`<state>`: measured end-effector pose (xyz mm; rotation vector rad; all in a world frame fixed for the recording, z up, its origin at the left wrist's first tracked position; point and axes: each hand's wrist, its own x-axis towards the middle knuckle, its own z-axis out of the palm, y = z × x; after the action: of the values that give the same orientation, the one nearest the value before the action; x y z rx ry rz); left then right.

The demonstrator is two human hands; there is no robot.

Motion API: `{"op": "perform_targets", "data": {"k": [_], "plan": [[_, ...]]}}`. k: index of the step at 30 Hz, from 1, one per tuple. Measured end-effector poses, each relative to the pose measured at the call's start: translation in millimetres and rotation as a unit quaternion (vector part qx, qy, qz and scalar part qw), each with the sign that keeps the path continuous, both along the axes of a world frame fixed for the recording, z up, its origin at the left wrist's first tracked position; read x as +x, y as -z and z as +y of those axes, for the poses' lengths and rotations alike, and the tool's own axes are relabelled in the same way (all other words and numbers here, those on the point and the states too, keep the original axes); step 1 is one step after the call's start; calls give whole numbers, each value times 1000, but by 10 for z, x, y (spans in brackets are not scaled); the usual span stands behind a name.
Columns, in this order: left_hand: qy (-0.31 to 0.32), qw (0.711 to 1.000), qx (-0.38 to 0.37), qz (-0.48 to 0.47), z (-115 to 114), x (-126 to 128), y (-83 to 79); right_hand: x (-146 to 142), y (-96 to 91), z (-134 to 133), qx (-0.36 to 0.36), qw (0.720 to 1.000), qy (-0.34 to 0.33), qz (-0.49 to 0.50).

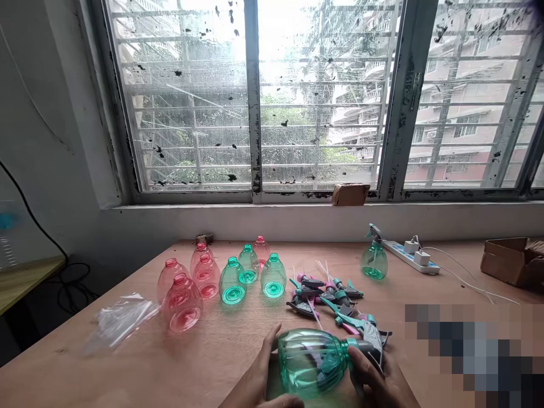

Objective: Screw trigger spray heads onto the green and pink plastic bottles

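So I've got a green bottle (308, 362) tipped on its side at the bottom centre of the frame, neck toward the right. My left hand (255, 377) has its fingers curved around the base end. My right hand (380, 377) is at the other end, fingers closed in on the spray head (369, 339), which sits at the bottle's neck. Can't honestly tell from here whether it's screwed all the way down, since my fingers cover part of the join.

Just above the bottle, right of centre, there's a messy pile of loose spray heads (341, 296) in teal, pink and grey, thin tubes poking out. Three more green bottles (232, 281) stand upright and topless around the middle of the table (140, 374), and five pink bottles (183, 306) stand open too, most of them left of the green ones, one tucked in behind. A clear bag (123, 320) lies crumpled at the left.

Farther back on the right there's a green sprayer (374, 262) standing upright with its head on, right by a power strip (408, 256) with two plugs in it. Cardboard box (508, 266) at the right edge.
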<state>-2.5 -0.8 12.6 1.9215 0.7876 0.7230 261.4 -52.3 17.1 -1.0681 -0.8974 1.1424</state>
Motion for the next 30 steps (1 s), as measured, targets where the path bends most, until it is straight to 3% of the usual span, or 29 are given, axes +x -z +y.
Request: {"op": "perform_targets", "data": {"k": [9, 17, 24, 30], "plan": [[5, 1000, -9, -2, -66, 27, -120, -30, -79, -47, -27, 1000, 5, 10], [-12, 999, -32, 0, -108, 5, -184, -34, -12, -37, -11, 999, 6, 35], [23, 999, 22, 14, -33, 1, -59, -42, -60, -58, -26, 999, 26, 18], [32, 999, 12, 6, -15, -15, -27, -66, -124, -71, -12, 999, 27, 20]]}}
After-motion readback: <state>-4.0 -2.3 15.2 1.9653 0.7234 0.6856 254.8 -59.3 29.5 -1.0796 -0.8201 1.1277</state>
